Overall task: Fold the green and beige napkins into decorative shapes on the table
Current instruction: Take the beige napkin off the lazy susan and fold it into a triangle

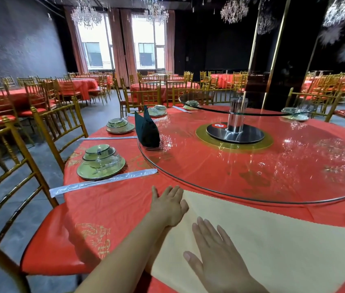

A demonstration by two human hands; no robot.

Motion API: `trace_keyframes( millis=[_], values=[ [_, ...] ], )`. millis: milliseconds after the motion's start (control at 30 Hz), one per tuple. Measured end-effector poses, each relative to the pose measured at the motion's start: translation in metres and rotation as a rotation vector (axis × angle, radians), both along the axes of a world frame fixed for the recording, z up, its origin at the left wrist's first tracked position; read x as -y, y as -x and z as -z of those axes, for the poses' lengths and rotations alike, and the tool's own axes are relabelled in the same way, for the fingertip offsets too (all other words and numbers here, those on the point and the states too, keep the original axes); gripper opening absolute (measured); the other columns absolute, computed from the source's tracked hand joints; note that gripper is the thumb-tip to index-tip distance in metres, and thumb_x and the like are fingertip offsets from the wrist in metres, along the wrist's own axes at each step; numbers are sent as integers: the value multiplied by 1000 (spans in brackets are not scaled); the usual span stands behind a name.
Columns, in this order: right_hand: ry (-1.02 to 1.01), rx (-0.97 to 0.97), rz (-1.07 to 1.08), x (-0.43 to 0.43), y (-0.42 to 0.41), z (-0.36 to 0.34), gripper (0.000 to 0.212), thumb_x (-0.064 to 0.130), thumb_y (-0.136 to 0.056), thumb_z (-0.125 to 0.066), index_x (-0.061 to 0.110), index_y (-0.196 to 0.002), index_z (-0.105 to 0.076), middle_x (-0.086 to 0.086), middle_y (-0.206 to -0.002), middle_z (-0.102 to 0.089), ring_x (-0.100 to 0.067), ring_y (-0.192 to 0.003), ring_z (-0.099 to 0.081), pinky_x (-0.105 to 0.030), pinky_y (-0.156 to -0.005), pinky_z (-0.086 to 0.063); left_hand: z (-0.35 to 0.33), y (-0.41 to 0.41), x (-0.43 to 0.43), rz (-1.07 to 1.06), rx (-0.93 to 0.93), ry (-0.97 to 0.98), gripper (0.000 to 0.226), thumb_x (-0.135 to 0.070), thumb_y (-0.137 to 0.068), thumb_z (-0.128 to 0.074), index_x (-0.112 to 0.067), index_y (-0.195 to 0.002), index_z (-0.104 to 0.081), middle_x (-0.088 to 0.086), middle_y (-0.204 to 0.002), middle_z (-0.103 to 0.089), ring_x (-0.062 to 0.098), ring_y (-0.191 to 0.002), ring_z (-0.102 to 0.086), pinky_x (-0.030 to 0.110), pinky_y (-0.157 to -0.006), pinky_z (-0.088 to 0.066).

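Plainly this is the smoothing step: on the red table [114, 208] the beige napkin [273, 240] lies spread flat under both palms. The left hand [168, 205] presses its far-left edge and the right hand [216, 250] lies flat just nearer, fingers straight, gripping nothing. The green napkin [146, 130] stands folded well beyond the left hand. Next, I judge, a corner must be pinched and brought across.
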State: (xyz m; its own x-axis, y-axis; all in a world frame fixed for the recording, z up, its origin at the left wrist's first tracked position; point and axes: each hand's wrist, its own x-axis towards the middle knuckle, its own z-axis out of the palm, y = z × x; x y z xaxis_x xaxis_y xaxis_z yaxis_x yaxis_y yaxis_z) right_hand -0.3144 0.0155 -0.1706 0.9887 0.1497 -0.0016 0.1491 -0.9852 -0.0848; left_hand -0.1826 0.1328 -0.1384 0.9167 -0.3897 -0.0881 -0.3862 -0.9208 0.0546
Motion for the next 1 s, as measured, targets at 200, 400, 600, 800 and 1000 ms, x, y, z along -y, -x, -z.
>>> trace_keyframes(
  millis=[200,400,600,800,1000],
  values=[
    [0,-34,69,0,8,-13,82,56,-92,2,18,-117,-66,-1,-129,-59,-11,-121,-53,-28,-107,-2,-11,2,-5,15,-19,44,59,-48,-98,-15,-19,-149,-10,1,-158,0,18,-145,5,54,-112,9],
    [-49,46,-73,1,10,-21,114,67,-52,29,14,-149,1,3,-158,7,-8,-142,18,-26,-104,23,1,55,-10,335,7,145,63,-53,-93,-11,-19,-144,-28,2,-157,-15,15,-145,-8,39,-117,-12],
    [-102,14,-55,3,22,-24,111,68,-53,25,16,-149,5,3,-156,15,-7,-141,19,-35,-114,18,11,61,-13,288,20,63,77,-63,-83,-3,-25,-149,-11,-5,-158,-3,8,-145,0,36,-117,-2],
    [88,68,2,25,66,-19,87,63,-88,9,12,-139,-41,-5,-149,-29,-17,-141,-19,-43,-108,-8,12,62,-12,270,11,77,68,-60,-93,-22,-24,-149,-11,-4,-158,-2,8,-145,0,38,-118,-2],
    [133,98,7,45,93,-6,74,60,-93,-8,9,-126,-50,-7,-130,-58,-11,-144,5,-45,-102,-20,12,63,-13,269,26,87,66,-59,-93,-22,-24,-149,-12,-4,-158,-3,9,-145,-1,38,-118,-2]
  ],
)
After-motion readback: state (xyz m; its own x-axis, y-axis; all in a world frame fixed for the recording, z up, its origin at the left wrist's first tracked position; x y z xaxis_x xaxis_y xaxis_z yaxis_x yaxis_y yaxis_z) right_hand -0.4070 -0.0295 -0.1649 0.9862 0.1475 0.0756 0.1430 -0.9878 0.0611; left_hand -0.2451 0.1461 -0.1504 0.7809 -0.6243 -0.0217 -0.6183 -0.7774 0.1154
